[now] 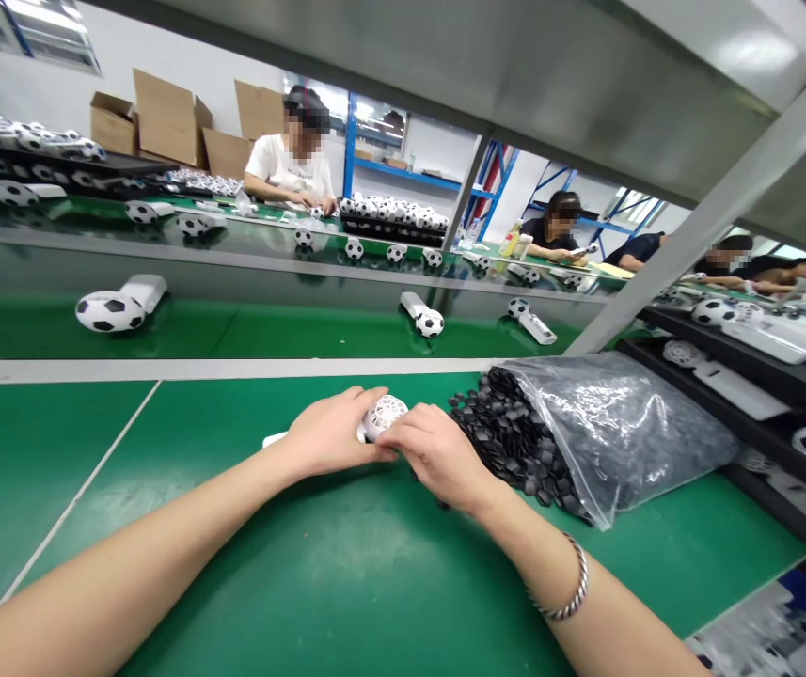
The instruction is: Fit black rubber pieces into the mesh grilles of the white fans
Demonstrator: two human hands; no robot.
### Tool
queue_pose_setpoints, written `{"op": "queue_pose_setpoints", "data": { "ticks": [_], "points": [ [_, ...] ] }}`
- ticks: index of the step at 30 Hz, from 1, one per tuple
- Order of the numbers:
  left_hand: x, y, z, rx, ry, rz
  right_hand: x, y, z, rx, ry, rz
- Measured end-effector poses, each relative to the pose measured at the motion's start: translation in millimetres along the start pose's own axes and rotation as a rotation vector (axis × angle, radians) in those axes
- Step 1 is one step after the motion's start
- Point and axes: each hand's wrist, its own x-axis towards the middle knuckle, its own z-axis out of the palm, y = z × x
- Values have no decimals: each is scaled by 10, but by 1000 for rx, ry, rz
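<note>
A white device with a round openwork head (384,415) lies low over the green table, its white handle (274,439) partly showing behind my left hand (338,432). That hand is wrapped round the device near its head. My right hand (431,449) has its fingers pinched at the right side of the head; whatever is between the fingertips is hidden. Just right of it, many small black pieces (515,437) spill from a clear plastic bag (642,423).
Beyond the white table edge (219,370), a green belt (290,329) carries football-patterned devices (110,311). Black trays (719,376) holding devices stand at right, near a slanting metal post (713,216). Several people sit across the line, one in a white shirt (290,169).
</note>
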Motion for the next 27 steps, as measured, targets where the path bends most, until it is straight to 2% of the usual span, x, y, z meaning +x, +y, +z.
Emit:
{"op": "queue_pose_setpoints", "data": {
  "ticks": [3,9,13,16,19,24,27],
  "points": [
    [-5,2,-2,-11,9,2,7,1,36,15,20,47],
    [-2,-3,-9,-20,2,3,18,56,55,202,206,244],
    [-4,10,-21,-23,13,-17,13,131,79,352,73,391],
    [-21,49,-37,-41,26,-4,1,170,94,505,-3,414],
    [-15,76,-34,-62,21,0,-5,210,127,571,-13,430],
    [2,74,-14,-64,19,-28,-17,274,156,608,-33,483],
    [1,70,-10,-71,-12,-31,-79,423,81,461,-82,529]
  ]
}}
